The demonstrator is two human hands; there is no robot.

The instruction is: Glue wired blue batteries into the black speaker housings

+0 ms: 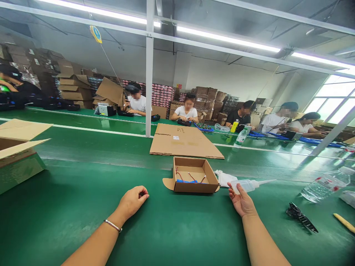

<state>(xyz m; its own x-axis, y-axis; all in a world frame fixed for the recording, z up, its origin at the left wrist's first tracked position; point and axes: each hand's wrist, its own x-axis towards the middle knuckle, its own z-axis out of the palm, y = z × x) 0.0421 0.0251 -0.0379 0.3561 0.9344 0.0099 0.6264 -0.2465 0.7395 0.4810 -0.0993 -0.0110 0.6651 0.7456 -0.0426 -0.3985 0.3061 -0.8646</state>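
Note:
My right hand is closed around a translucent squeeze bottle whose long thin nozzle points right. Curled on the green tabletop, my left hand has its thumb against its fingers; whether anything is inside is hidden. Between the hands, a little farther off, stands an open shallow cardboard box with a flap sticking out at its left. Inside it lie blue parts with red and dark wires. A crumpled white cloth is just right of the box, behind the squeeze bottle.
Flattened cardboard lies behind the box. An open carton stands at left. At right are a large water bottle, a black hair clip and a yellowish stick. Several people sit across the table, beyond an upright post.

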